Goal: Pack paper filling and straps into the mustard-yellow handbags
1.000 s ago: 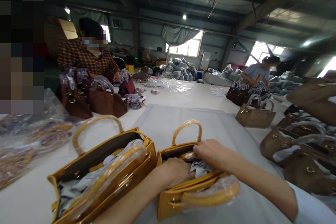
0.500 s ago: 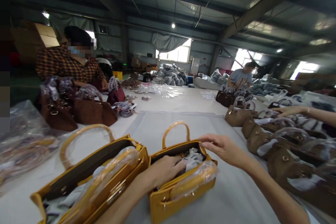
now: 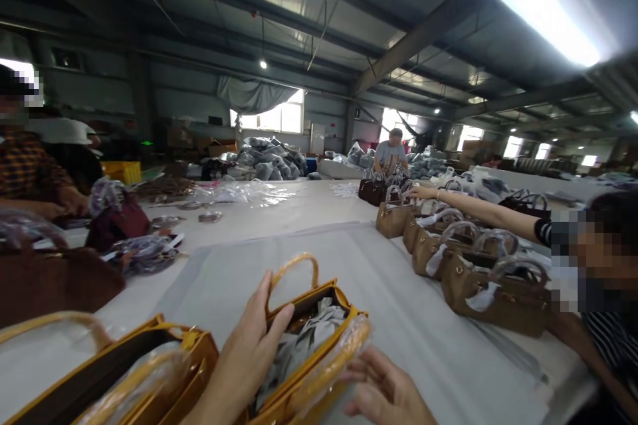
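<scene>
A small yellow handbag point(image 3: 299, 382) stands open in front of me, with grey paper stuffing point(image 3: 304, 342) inside it. My left hand point(image 3: 249, 339) is at its back left rim, the fingers behind the back panel and the thumb over the opening, so the rim lies between them. Near the plastic-wrapped front handle point(image 3: 333, 365), my right hand point(image 3: 386, 385) has its fingers apart and loosely bent; whether they touch the bag I cannot tell. A larger yellow handbag point(image 3: 164, 372) sits open to the left, cut off by the frame's bottom edge.
A row of tan handbags point(image 3: 483, 295) lines the right side. A co-worker's arm point(image 3: 488, 209) reaches over it. Brown handbags point(image 3: 54, 282) and wrapped straps point(image 3: 142, 252) lie at left, near another person. Grey sheeting point(image 3: 399, 305) covers part of the table point(image 3: 279, 209).
My view has swung right. My left hand has come out of the small handbag's stuffing to its back rim. The right hand has moved from the far right corner to the front handle.
</scene>
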A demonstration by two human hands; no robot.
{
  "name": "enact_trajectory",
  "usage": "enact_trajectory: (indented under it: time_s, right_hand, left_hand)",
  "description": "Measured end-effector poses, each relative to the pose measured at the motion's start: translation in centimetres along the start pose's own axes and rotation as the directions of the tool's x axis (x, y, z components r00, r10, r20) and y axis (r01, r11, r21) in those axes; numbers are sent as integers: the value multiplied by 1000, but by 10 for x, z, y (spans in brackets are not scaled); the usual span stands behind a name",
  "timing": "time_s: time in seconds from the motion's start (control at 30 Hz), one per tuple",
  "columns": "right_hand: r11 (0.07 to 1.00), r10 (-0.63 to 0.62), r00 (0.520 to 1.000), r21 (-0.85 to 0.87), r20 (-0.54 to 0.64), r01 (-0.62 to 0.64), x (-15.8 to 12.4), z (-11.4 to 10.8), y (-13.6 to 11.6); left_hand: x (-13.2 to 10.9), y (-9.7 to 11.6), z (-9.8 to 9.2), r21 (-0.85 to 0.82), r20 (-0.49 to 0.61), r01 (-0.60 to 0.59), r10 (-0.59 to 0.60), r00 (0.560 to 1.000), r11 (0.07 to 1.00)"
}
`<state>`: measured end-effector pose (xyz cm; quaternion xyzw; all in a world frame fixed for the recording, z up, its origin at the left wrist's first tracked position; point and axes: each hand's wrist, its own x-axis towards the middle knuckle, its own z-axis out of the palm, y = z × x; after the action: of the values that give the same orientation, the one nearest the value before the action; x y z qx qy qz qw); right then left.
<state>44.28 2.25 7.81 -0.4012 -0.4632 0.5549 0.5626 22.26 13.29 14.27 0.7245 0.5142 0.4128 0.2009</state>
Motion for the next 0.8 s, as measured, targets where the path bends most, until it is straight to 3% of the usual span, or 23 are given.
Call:
enact_trajectory:
  time_s: [0.07,0.2,0.27,0.33,0.4,0.47,0.5,0.53,0.6,0.63,0.67,0.73,0.8]
  right_hand:
    - [996,-60,998,61,-28,61,13,13,-14]
    - [983,-72,997,169,26,67,33,43,-44]
    - [964,-20,1000,263,-5,21,42,55,-55]
    - [934,69,995,355,-70,-40,53,63,-61]
    - [908,144,987,406,-78,-101,62,64,-64]
    - [888,163,986,433,14,-153,65,60,-66]
    - [878,169,982,441,83,-188,65,57,-69]
    - [868,172,975,447,142,-219,62,54,-72]
    - [854,167,957,450,237,-260,54,50,-82]
    - [849,160,950,454,268,-271,49,52,-87]
    - [841,152,944,463,294,-280,45,55,-92]
    - [819,144,925,483,350,-311,40,69,-96]
    - [788,167,899,493,405,-369,40,90,-90]
  left_hand:
    - [1,2,4,-4,123,9,-8,992,1000]
    - [-23,25,10,132,184,-16,-9,983,991]
    - [-41,40,14,196,205,-62,21,979,979]
    - [-59,51,13,240,201,-177,129,971,954]
    - [-78,56,1,281,175,-369,330,927,886]
    - [-99,57,-28,345,63,-517,530,845,783]
    - [-109,56,-47,390,-22,-535,588,808,750]
    - [-118,54,-68,440,-154,-472,582,798,764]
    - [-127,46,-108,487,-381,-201,414,827,850]
    - [-126,40,-125,474,-458,-88,331,825,876]
    - [-123,33,-138,439,-468,15,215,857,898]
    - [-112,22,-148,350,-374,163,-21,927,922]
    - [-99,13,-142,250,-121,245,-220,968,937]
